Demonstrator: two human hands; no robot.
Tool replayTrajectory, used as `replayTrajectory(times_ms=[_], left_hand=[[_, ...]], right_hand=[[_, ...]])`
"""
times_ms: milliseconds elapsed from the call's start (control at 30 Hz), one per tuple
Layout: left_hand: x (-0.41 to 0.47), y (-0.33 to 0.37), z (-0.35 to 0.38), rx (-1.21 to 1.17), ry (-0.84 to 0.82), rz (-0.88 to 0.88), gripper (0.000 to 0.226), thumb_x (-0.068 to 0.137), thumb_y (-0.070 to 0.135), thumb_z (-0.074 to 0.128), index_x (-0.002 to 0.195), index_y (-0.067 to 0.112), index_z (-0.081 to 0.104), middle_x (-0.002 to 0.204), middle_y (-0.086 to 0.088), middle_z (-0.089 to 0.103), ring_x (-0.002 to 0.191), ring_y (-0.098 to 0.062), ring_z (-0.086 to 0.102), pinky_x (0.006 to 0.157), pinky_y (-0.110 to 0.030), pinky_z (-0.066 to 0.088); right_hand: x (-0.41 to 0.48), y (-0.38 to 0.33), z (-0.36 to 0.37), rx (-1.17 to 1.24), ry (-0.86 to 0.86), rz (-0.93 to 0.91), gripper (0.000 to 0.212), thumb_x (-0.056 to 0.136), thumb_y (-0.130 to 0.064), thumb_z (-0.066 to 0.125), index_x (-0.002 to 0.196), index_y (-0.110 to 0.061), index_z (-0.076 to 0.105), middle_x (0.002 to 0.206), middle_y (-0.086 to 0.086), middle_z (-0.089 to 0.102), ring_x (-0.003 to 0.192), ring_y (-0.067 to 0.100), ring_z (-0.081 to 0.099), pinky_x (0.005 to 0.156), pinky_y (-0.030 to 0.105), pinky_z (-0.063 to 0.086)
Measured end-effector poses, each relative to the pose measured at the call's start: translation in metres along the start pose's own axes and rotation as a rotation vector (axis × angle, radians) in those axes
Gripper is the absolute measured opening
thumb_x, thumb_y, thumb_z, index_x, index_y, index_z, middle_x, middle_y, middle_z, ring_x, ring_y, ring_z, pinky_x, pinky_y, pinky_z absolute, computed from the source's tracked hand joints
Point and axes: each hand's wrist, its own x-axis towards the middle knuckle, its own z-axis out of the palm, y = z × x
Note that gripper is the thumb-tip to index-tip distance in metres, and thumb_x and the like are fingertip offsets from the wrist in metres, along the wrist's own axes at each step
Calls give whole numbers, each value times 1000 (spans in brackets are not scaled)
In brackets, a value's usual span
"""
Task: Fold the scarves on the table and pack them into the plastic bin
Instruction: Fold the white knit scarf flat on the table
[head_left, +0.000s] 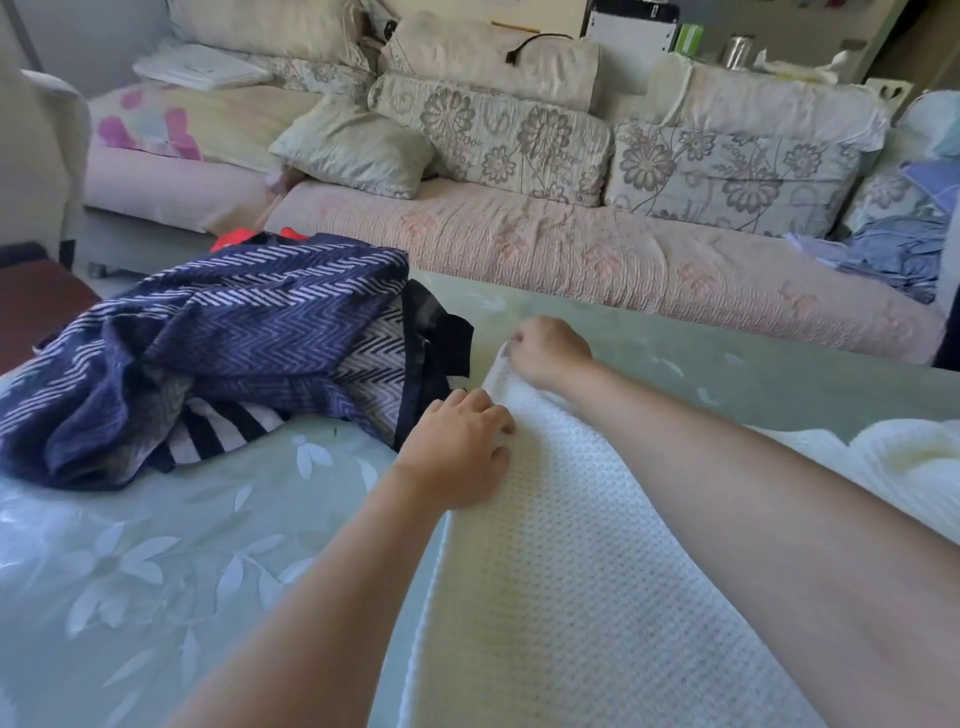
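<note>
Head view shows a white scarf spread flat on the table. Its long axis runs from the near edge straight away toward the fingers of both hands, which meet it at its far end. The right hand is the farther one. Its fingers are curled tight together and pinch the far corner, which rises slightly off the table into that grip. The left hand sits nearer and just to the left, knuckles up, its fingers bent down over the scarf's left edge and gripping it; the thumb is hidden under the palm. So almost the whole length of the scarf lies behind the fingertips, back toward the person, and more of it bunches loosely beside the right forearm. The likely step is a lengthwise or end-to-end fold, and it turns on that direction: the held end would have to travel back along the long axis toward the body, with both hands keeping the far edge level so the layers land square. Beyond the left fingers, just beside them, lies a heap of dark zigzag scarves, not yet folded. A sofa stands past the table. No plastic bin is in sight, so packing looks some way off.
</note>
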Motion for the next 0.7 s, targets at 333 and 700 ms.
replayTrajectory(times_ms=[333,700], left_hand=[[5,12,-8,51,-4,-98,25,87,26,45,103,28,64,106,10,54,100,-13,49,83,-27,28],[8,26,-1,60,-65,27,49,99,42,34,146,27,34,148,6,39,138,-17,33,109,-35,30]], right_hand=[[18,-4,-13,411,81,420,16,90,-13,55,105,-15,60,103,9,62,85,26,60,62,24,43],[-41,37,-14,93,-44,-94,43,98,-27,46,140,-23,53,147,2,51,133,23,47,111,37,37]])
